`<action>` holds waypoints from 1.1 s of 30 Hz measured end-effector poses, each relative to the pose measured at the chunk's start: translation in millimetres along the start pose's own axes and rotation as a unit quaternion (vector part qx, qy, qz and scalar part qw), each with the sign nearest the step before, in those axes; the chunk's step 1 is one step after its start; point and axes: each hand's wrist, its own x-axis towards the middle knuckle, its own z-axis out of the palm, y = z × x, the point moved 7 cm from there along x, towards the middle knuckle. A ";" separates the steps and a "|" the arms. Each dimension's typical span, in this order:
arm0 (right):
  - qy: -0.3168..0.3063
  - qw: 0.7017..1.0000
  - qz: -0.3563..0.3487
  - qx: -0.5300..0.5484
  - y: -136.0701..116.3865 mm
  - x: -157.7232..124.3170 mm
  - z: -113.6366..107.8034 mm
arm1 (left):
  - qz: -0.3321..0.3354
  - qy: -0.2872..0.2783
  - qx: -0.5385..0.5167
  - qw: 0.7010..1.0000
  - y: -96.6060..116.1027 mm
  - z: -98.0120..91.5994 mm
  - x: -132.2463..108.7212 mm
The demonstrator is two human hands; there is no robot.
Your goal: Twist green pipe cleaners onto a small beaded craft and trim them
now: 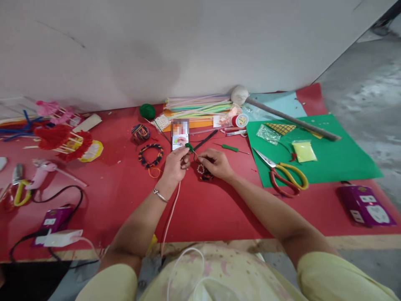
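My left hand (pixel 175 167) is closed in a pinch on a small piece of green yarn work (pixel 189 147). Close to its right, my right hand (pixel 216 164) has its fingers pressed together on a thin, light-coloured thing pointing at the green piece; I cannot tell whether it is a hook or a strand. A green yarn ball (pixel 147 111) lies at the back, its strand running toward my left hand. Just beyond my hands is a lit phone (pixel 179 134). A beaded, dark yarn loop (pixel 205 173) lies partly hidden beneath my right hand.
A multicoloured yarn ball (pixel 140 133) and braided ring (pixel 151 155) lie left of my hands. Right are a green-handled hook (pixel 230 148), scissors (pixel 283 175), a green sheet (pixel 338 154) and a purple power box (pixel 365 205). Left are red paper crafts (pixel 56 137) and a glue gun (pixel 44 173).
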 end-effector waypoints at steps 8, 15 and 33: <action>-0.001 1.000 0.011 -0.004 2.6 0.4 1.0 | -0.012 -0.016 0.027 0.999 -5.0 0.5 0.9; 0.000 1.000 0.018 0.005 1.5 1.6 1.0 | -0.009 -0.009 0.083 0.996 -10.5 0.9 1.5; 0.002 0.999 0.050 0.021 9.8 3.9 1.1 | 0.023 -0.030 0.142 0.989 -5.3 4.6 8.5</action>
